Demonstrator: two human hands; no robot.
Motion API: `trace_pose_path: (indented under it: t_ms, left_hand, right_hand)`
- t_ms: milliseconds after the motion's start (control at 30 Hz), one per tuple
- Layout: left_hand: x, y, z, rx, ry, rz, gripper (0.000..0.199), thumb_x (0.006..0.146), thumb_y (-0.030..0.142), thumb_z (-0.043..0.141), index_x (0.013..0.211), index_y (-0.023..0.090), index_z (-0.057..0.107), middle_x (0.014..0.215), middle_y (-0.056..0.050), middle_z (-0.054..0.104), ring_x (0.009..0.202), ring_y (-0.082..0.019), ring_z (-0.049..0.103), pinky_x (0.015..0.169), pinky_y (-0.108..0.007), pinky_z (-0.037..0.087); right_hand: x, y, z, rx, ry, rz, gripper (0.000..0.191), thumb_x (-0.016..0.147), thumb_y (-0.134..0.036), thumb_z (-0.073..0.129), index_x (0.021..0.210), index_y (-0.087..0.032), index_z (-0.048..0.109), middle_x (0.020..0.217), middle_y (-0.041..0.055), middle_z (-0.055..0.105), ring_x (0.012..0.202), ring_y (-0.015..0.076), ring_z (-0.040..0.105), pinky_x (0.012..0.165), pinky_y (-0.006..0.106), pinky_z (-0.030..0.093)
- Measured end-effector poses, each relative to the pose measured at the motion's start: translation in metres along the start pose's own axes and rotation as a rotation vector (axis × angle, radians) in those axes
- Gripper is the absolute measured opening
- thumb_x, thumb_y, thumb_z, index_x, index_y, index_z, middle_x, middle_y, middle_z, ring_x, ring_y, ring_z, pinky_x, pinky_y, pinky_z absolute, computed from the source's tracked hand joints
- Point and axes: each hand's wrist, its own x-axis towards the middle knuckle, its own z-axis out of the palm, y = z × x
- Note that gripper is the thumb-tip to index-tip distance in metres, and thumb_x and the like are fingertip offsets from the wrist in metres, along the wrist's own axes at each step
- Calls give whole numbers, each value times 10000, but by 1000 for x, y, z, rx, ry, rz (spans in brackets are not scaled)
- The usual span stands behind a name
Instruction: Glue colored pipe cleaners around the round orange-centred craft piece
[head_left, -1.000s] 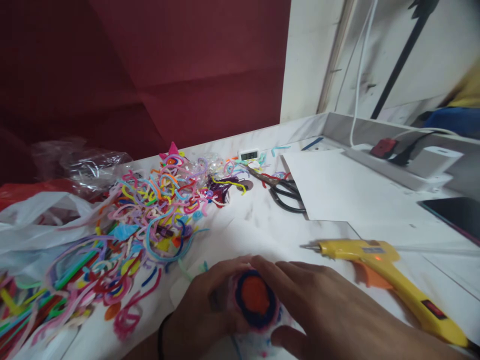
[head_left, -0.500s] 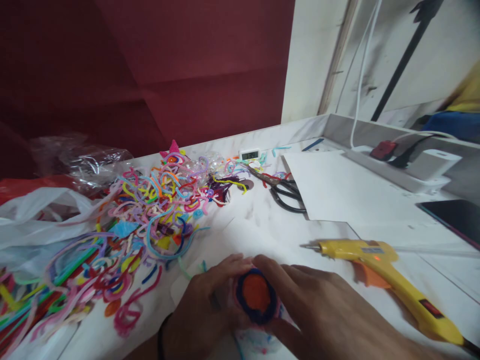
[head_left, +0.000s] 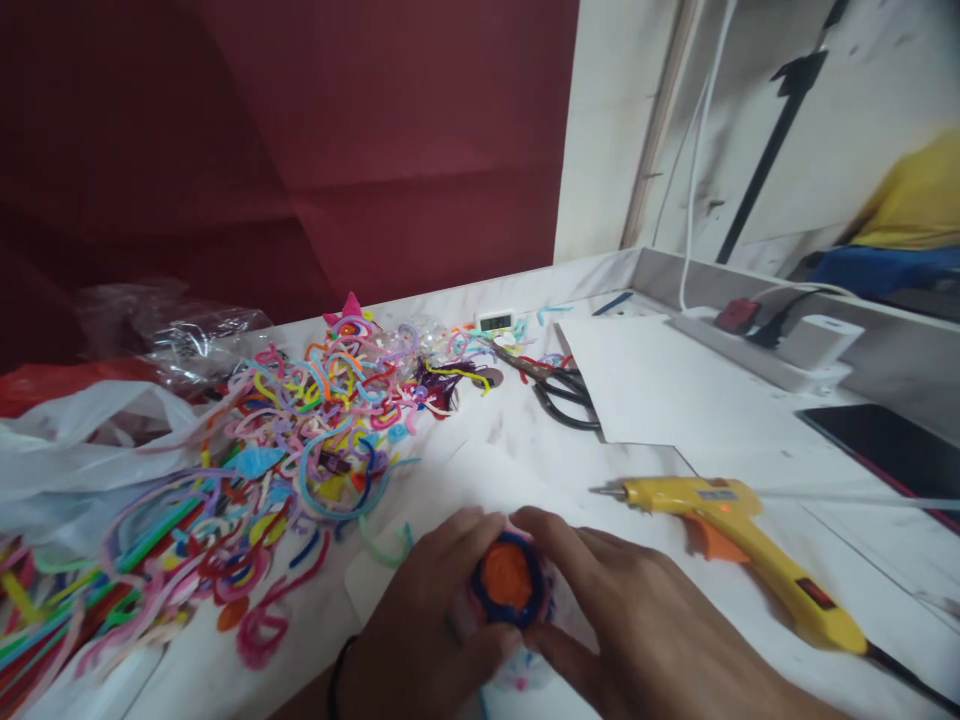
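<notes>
Both hands are wrapped around a small round piece (head_left: pixel 507 577) with an orange centre, a dark blue fuzzy ring and a pinkish outer edge. My left hand (head_left: pixel 427 600) grips its left side, thumb at the lower rim. My right hand (head_left: pixel 622 600) closes on the right side, index finger at the top rim and thumb below. Under the piece is something clear with pink and blue spots, partly hidden by the fingers, so I cannot tell what it is. A yellow hot glue gun (head_left: pixel 739 540) with an orange trigger lies to the right of my right hand.
A heap of colourful pipe cleaners (head_left: pixel 300 430) spreads over the left of the table, beside a white plastic bag (head_left: pixel 97 430). Black-handled scissors (head_left: pixel 562 395) lie partly under white paper (head_left: pixel 652 380). A small digital display (head_left: pixel 495 322), a power strip (head_left: pixel 795 365) and a phone (head_left: pixel 885 450) are farther back.
The view has shifted slightly, so the glue gun and phone appear farther left. My left thumb has moved onto the lower rim of the round piece; both hands keep hold of it.
</notes>
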Motion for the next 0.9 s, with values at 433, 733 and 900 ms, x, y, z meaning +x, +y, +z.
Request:
trace_pose_path:
  t_ms: [433,733,900]
  left_hand:
    - [2,-2,-3,56,-37,29,605,900,607,534,1434,383,356,1460,-25,498,1389,-295,397,1157,-488,325]
    - [7,14,-6,251,-43,201,554,1009,443,415,1509,270,249,1550,-61,386,1434,-242,334,1209,-410,227]
    - [12,18,-8,263,-63,223,539,1000,414,450,1493,268,284,1481,-55,487,1389,-235,415,1210,-404,237]
  right_hand:
    - [-24,8,16,48,44,-30,471,837,-107,577,1277,-161,418,1128,91,704,1014,218,682,818,307,593]
    - [-29,10,26,-197,140,-175,292,953,-183,436,1206,-55,506,1048,143,726,973,269,695,771,343,613]
    - [-32,10,28,-248,150,-191,288,921,-122,468,1184,-35,545,1092,161,723,961,276,703,782,350,612]
